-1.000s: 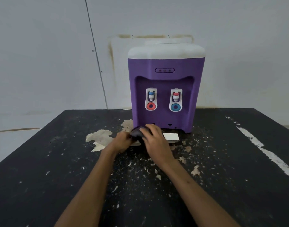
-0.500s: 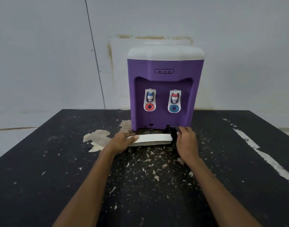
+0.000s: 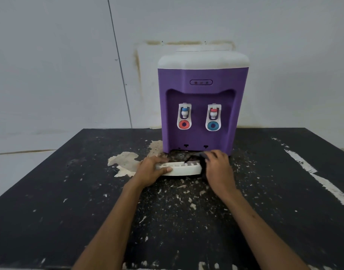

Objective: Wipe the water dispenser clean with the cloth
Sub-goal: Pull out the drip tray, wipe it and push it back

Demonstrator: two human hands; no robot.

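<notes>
A black, paint-flaked bench (image 3: 50, 191) carries the purple water dispenser (image 3: 202, 106), which stands upright near the far edge against the wall. Just in front of its base lies the white drip tray (image 3: 181, 169). The left hand (image 3: 150, 170) has its grip clenched on the tray's left end, and the right hand (image 3: 218, 169) presses the dark cloth (image 3: 202, 155) against the tray's right end, grasping it.

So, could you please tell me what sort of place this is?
Probably a bare utility or back room: a stained plain wall, a black table with peeling paint, and only a dispenser on it.
</notes>
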